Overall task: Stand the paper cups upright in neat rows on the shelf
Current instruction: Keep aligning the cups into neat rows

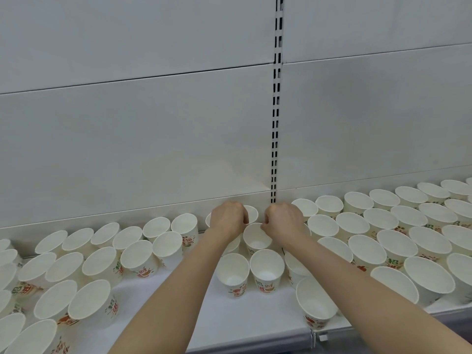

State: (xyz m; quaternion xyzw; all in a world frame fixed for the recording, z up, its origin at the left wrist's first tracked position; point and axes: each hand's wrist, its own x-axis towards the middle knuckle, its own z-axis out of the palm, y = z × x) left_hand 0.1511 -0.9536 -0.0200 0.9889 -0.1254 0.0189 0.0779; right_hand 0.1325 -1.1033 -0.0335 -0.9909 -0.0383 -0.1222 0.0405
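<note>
Many white paper cups with red and green print stand upright in rows on a white shelf point(229, 318). Both my arms reach to the back of the shelf at its middle. My left hand point(229, 219) curls its fingers over the rim of a back-row cup point(252, 212), most of which it hides. My right hand point(283, 221) pinches the far rim of the cup just in front point(256, 240). Two more cups point(233, 273) point(267, 269) stand between my forearms.
Rows of cups fill the shelf to the left point(102, 264) and right point(383, 226). A slotted upright point(274, 123) runs down the white back panel behind my hands. One cup point(315, 302) stands near the shelf's front edge. Bare shelf shows between my arms.
</note>
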